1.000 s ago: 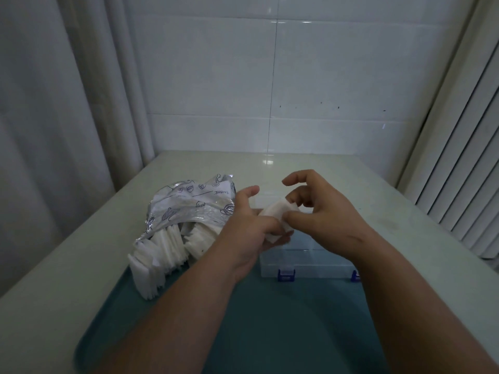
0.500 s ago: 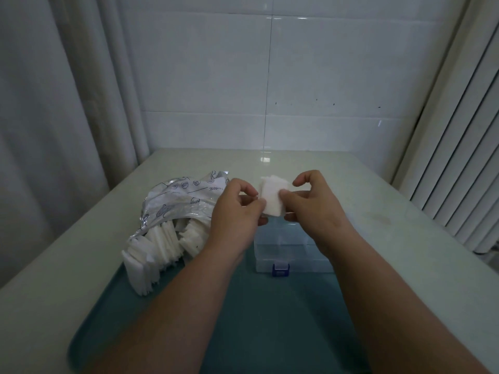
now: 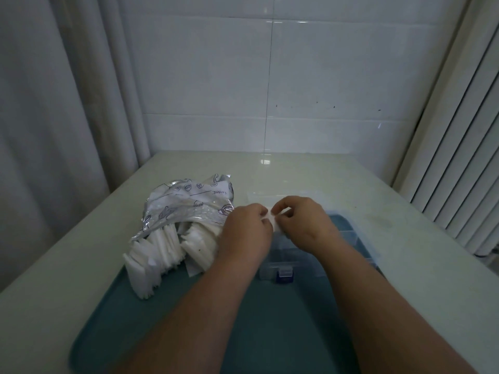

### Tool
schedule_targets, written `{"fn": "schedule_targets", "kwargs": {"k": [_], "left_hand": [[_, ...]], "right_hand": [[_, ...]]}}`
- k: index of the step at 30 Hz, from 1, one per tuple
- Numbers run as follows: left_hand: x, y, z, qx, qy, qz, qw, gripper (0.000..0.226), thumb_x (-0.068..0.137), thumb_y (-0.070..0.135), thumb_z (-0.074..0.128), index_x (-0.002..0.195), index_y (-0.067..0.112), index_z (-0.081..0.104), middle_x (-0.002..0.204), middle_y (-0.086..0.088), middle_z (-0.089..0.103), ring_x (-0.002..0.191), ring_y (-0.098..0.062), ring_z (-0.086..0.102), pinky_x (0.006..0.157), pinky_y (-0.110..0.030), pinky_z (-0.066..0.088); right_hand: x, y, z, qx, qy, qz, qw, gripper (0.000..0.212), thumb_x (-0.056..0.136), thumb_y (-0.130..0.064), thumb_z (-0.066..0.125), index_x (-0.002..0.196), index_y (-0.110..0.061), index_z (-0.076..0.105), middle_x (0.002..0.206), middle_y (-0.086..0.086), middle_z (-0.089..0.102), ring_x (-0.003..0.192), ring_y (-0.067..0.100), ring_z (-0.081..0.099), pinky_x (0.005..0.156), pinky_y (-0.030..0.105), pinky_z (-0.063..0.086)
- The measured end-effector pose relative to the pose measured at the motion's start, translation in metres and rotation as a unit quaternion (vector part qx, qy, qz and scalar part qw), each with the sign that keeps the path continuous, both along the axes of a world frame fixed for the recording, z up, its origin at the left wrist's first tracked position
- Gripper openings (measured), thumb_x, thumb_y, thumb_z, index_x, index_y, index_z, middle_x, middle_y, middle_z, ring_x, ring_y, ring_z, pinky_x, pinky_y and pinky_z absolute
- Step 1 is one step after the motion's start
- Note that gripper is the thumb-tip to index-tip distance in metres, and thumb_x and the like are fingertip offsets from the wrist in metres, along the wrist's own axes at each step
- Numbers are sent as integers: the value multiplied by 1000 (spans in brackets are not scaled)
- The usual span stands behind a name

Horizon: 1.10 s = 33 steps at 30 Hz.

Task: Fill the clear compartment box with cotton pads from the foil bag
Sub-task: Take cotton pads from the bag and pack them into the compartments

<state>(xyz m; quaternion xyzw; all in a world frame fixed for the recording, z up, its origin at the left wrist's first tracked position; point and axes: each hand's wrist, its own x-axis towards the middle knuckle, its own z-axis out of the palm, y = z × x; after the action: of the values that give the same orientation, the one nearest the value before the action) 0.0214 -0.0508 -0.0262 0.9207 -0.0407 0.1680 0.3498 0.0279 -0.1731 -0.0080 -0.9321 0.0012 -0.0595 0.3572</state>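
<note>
Cotton pad [image 3: 273, 222] now lower (mostly hidden), left hand [image 3: 247, 229], right hand [image 3: 303, 221], fingers [image 3: 282, 209] pinching it

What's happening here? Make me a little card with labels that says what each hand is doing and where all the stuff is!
left hand: pinches one cotton pad
right hand: pinches the same pad from the other side
cotton pad: held between both hands, above the clear compartment box
foil bag: lies open to the left of the box
spare pads: spill from the bag onto the teal tray
clear compartment box: on the tray, blue latch facing the person
tray: sits on the pale table
</note>
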Motion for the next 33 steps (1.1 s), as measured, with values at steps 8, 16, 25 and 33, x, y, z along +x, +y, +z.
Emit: {"fn": "schedule_targets", "kwargs": {"k": [8, 16, 25, 33], "left_hand": [[1, 1, -2, 49, 49, 19, 997, 33, 92, 18, 48, 119, 17, 67, 123, -10, 53, 109, -29, 57, 93, -37, 48], [-2, 4, 3, 40, 38, 11, 998, 27, 85, 13, 55, 104, 16, 73, 108, -6, 70, 101, -23, 62, 85, -31, 50], [5, 1, -5, 72, 111, -24, 991, 24, 87, 12, 45, 86, 5, 67, 101, -16, 67, 91, -30, 60, 68, -29, 37], [-4, 5, 3, 57, 81, -11, 995, 29, 84, 16, 48, 100, 14, 73, 109, -8, 69, 101, -27, 61, 83, -31, 49]], "right_hand": [[3, 10, -2, -83, 27, -7, 996, 20, 91, -18, 58, 99, -33, 68, 108, 3, 69, 90, 19, 65, 82, 35, 56], [2, 9, 1, -119, 50, -14, 992, 22, 90, -17, 57, 104, -29, 69, 106, 2, 68, 90, 19, 63, 85, 39, 57], [1, 10, 3, -181, 118, 13, 976, 30, 90, -18, 50, 111, -19, 71, 108, 7, 70, 96, 23, 64, 90, 37, 53], [-3, 2, 4, -150, 94, 16, 984, 32, 90, -13, 47, 107, -20, 73, 113, 6, 68, 101, 24, 62, 93, 39, 52]]}}
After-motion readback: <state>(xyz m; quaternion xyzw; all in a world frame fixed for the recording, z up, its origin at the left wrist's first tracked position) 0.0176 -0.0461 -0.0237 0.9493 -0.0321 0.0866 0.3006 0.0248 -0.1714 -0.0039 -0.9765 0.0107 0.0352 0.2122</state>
